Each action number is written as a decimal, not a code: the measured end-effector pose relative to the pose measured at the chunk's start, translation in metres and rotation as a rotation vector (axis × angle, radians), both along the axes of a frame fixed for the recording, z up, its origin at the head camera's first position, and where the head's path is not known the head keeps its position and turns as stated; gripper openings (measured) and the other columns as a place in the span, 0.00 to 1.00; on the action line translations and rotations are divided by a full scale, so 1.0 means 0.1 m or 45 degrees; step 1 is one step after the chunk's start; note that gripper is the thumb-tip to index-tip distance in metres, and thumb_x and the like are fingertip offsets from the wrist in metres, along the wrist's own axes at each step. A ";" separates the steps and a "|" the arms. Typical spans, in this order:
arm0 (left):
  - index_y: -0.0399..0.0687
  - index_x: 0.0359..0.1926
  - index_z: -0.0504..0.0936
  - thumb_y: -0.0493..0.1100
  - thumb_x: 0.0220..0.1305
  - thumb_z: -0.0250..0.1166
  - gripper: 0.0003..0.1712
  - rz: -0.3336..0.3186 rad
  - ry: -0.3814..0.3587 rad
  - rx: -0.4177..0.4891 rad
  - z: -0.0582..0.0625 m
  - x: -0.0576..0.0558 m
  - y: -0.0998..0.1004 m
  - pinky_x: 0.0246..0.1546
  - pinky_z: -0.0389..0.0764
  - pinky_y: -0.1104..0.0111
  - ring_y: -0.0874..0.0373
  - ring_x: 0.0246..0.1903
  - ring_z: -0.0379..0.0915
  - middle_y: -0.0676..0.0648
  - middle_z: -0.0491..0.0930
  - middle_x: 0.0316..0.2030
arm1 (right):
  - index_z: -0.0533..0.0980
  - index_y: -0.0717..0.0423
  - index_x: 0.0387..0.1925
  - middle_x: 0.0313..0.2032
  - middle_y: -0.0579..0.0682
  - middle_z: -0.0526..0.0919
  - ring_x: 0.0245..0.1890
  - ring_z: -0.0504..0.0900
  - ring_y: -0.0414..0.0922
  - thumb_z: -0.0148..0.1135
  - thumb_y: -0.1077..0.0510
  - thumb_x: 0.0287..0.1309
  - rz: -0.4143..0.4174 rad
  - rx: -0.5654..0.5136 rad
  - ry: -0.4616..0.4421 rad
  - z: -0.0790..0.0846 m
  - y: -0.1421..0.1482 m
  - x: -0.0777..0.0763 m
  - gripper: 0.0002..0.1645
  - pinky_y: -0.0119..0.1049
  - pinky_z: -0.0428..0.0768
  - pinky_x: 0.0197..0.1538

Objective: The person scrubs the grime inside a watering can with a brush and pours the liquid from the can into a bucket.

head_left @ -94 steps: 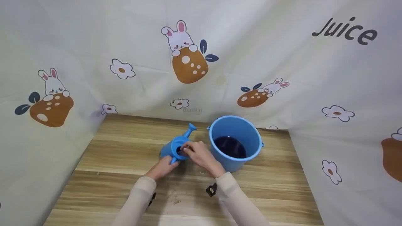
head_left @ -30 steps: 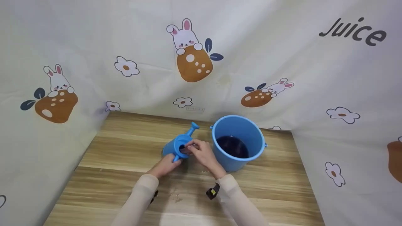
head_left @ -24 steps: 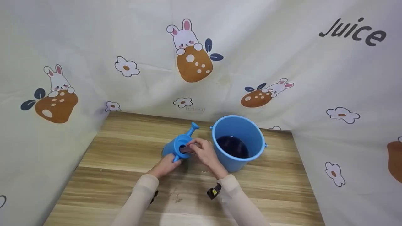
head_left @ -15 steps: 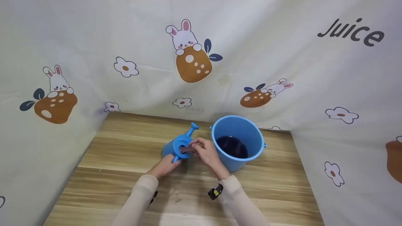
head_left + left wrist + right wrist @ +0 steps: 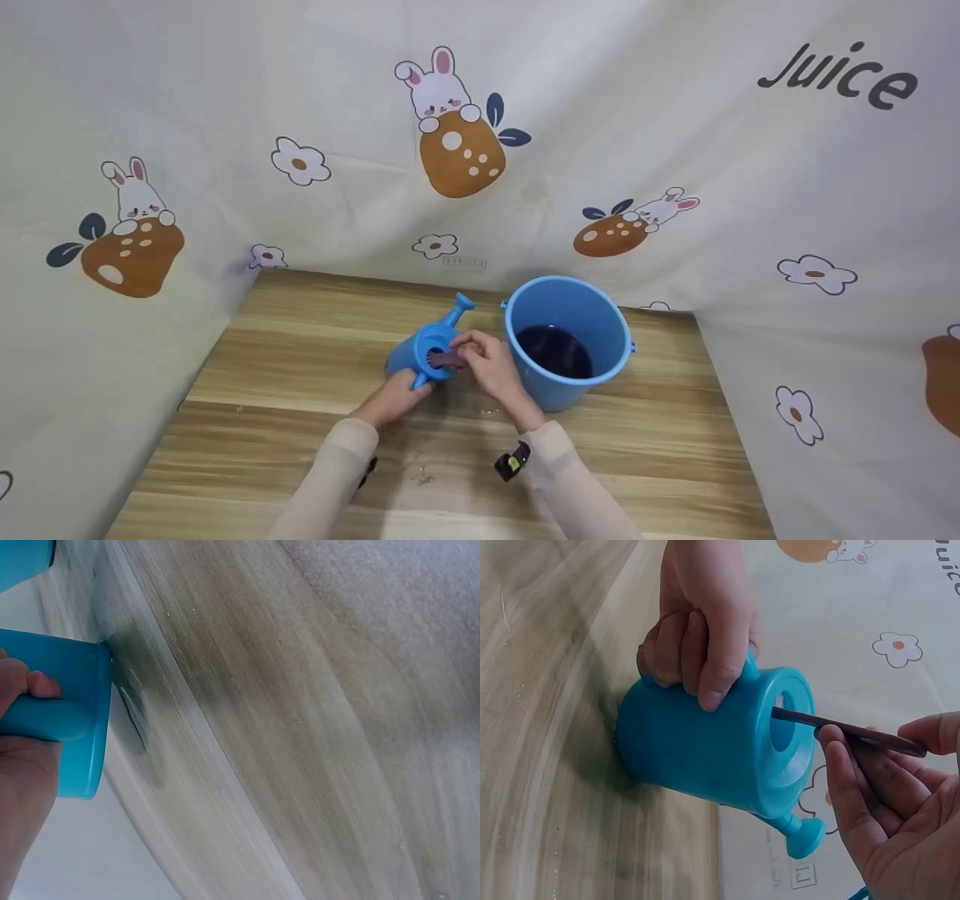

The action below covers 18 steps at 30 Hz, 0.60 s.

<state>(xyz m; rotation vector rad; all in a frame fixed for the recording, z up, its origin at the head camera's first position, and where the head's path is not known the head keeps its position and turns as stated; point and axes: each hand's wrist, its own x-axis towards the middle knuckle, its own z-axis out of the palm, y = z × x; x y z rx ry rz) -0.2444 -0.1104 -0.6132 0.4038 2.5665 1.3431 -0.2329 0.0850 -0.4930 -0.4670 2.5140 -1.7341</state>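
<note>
My left hand (image 5: 391,397) grips the handle (image 5: 52,718) of a small blue watering can (image 5: 690,742). The can stands on the wooden table, its round top opening showing and its spout (image 5: 457,307) toward the back. Between thumb and fingertips, my right hand (image 5: 491,366) pinches a slim brown brush (image 5: 847,730). The brush's far end is in the can's opening, with a bit of pale bristle showing at its tip. Most of the can's inside is hidden.
Close to my right hand, a large blue bucket (image 5: 570,292) holds dark liquid (image 5: 555,351). Small wet spots (image 5: 422,474) mark the table (image 5: 285,352). A printed cloth (image 5: 337,217) hangs along the back and both sides.
The right hand has drawn back slightly to the right, and more of the brush now shows above the can's opening. The left hand keeps its grip on the handle.
</note>
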 end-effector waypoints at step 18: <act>0.54 0.18 0.61 0.42 0.64 0.55 0.18 0.001 -0.077 0.005 0.01 0.01 0.00 0.21 0.60 0.72 0.64 0.17 0.56 0.58 0.59 0.15 | 0.74 0.79 0.47 0.42 0.80 0.80 0.45 0.82 0.72 0.51 0.70 0.65 0.175 -0.250 -0.178 -0.29 -0.12 -0.05 0.15 0.61 0.81 0.50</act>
